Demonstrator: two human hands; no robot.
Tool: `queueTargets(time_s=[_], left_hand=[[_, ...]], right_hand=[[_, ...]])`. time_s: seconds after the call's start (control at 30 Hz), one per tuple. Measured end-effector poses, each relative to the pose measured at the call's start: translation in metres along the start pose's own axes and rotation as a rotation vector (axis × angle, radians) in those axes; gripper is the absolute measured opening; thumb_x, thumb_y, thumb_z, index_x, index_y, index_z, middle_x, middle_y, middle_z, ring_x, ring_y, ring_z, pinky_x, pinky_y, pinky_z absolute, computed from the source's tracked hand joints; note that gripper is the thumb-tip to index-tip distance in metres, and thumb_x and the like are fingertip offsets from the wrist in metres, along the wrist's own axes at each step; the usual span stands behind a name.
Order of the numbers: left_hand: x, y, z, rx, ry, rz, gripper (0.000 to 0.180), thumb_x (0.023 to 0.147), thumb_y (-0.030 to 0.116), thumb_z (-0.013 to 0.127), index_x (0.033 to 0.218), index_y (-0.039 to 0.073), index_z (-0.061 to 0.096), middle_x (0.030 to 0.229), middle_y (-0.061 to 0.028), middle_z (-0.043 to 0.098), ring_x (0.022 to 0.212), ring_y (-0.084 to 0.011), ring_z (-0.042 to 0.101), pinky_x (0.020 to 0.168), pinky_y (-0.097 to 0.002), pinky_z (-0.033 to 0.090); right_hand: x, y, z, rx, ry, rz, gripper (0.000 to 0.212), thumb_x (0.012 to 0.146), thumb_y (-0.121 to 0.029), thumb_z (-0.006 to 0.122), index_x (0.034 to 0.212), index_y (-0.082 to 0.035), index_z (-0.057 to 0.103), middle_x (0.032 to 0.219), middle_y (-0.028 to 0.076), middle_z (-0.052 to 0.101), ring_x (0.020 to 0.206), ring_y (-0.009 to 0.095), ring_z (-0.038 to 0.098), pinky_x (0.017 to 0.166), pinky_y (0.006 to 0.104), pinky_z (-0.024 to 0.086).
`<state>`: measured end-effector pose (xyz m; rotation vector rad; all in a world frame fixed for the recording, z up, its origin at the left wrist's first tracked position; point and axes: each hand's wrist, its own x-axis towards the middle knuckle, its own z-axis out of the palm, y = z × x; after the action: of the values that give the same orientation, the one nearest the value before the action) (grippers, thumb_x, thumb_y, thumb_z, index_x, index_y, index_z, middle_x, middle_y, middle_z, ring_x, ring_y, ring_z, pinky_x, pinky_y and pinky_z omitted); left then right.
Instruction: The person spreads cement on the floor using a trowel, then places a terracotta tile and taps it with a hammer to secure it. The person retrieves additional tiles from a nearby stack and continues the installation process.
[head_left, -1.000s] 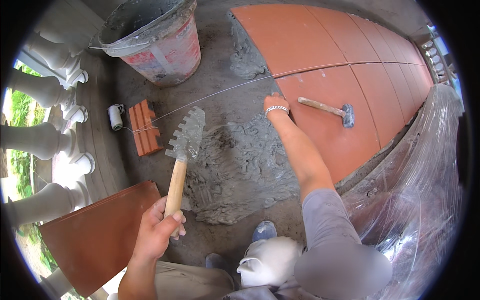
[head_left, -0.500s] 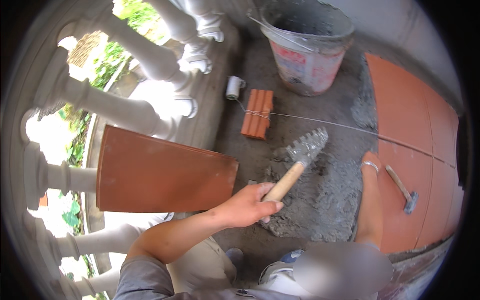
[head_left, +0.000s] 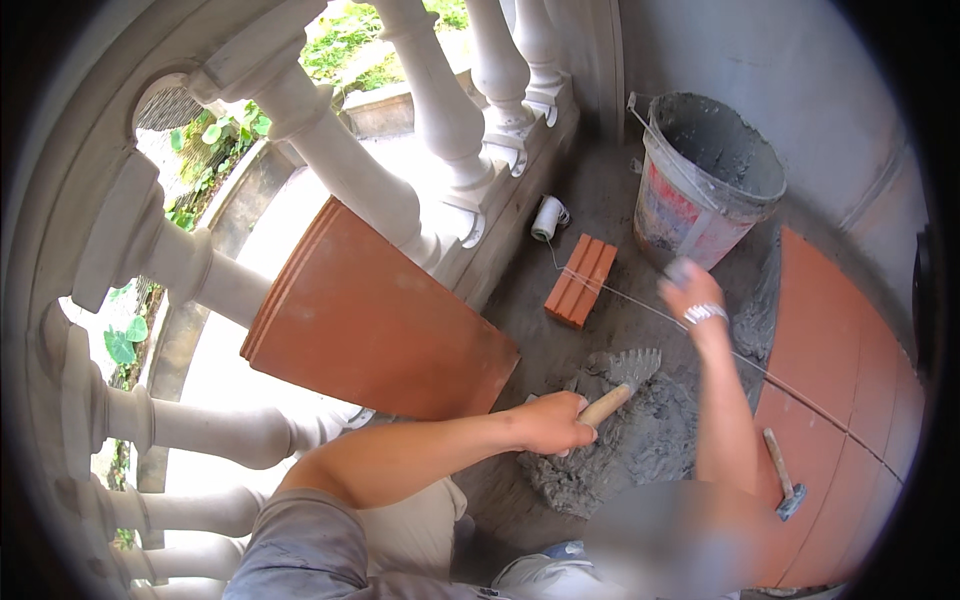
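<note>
My left hand (head_left: pixel 553 422) is closed round the wooden handle of a notched trowel (head_left: pixel 608 404). The trowel's grey, toothed blade lies at a bed of wet mortar (head_left: pixel 610 465). My right hand (head_left: pixel 692 292), with a metal band at the wrist, is out over the floor in front of the bucket (head_left: pixel 690 215). Its fingers are blurred, so what they hold, if anything, cannot be made out. A thin white string (head_left: pixel 640 303) passes beneath this hand. It runs from a spool (head_left: pixel 549 217) past a grooved red brick (head_left: pixel 581 280) towards the laid terracotta tiles (head_left: pixel 830 370).
A stack of terracotta tiles (head_left: pixel 375 310) leans by the white balusters (head_left: pixel 330 150) on the left. A small hammer (head_left: pixel 784 475) rests on the laid tiles at right. Behind the bucket rises a grey wall (head_left: pixel 830 110). A blurred patch covers the lower right.
My right hand has lifted from the tile edge and moved forward, over the string towards the bucket. My left hand keeps the trowel, its blade now lower at the mortar. The view has shifted.
</note>
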<state>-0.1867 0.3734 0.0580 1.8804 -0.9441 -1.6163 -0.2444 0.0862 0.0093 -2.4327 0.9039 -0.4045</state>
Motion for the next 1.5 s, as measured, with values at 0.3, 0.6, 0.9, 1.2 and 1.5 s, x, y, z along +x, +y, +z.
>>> queueTargets(time_s=[0.3,0.6,0.9,1.2,1.5], left_hand=[[0.003,-0.002,-0.006,-0.083,-0.023,0.069,0.031,0.085,0.023,0.063,0.097,-0.005,0.061,0.074,-0.0083,0.062,0.064,-0.0154,0.061,0.059,-0.0314,0.049],[-0.002,0.004,-0.001,-0.036,0.042,0.153,0.043,0.086,0.026,0.061,0.113,-0.008,0.054,0.078,-0.0154,0.065,0.069,-0.0251,0.066,0.067,-0.0384,0.051],[0.000,0.017,-0.001,0.178,0.163,0.441,0.054,0.086,0.036,0.071,0.119,-0.005,0.059,0.107,-0.0176,0.067,0.098,-0.0210,0.064,0.084,-0.0345,0.051],[-0.004,0.016,-0.048,-0.392,0.553,0.539,0.050,0.086,0.027,0.070,0.120,-0.008,0.057,0.093,-0.0086,0.066,0.084,-0.0118,0.060,0.078,-0.0246,0.048],[-0.008,0.022,-0.046,-0.370,0.493,0.493,0.046,0.087,0.023,0.069,0.119,-0.007,0.056,0.094,-0.0096,0.066,0.089,-0.0123,0.061,0.078,-0.0254,0.048]], right_hand=[[0.007,-0.237,-0.023,0.430,0.092,-0.353,0.036,0.081,-0.019,0.069,0.113,-0.002,0.062,0.098,0.017,0.069,0.086,0.028,0.069,0.078,0.0369,0.053],[-0.148,-0.056,-0.022,0.104,-0.530,0.580,0.042,0.094,-0.043,0.057,0.101,-0.003,0.063,0.084,0.008,0.068,0.078,0.016,0.067,0.073,0.0324,0.054],[-0.222,0.004,-0.013,1.016,-0.265,0.676,0.034,0.093,-0.033,0.060,0.109,-0.003,0.052,0.094,0.014,0.066,0.083,0.029,0.066,0.077,0.0406,0.054],[-0.347,-0.004,0.036,-0.321,-0.976,0.423,0.049,0.095,-0.049,0.047,0.111,-0.003,0.052,0.094,0.025,0.067,0.089,0.042,0.066,0.076,0.0498,0.051],[-0.280,0.014,0.069,-0.429,-0.989,0.168,0.049,0.097,-0.048,0.042,0.113,-0.002,0.052,0.092,0.022,0.069,0.088,0.040,0.067,0.077,0.0489,0.052]])
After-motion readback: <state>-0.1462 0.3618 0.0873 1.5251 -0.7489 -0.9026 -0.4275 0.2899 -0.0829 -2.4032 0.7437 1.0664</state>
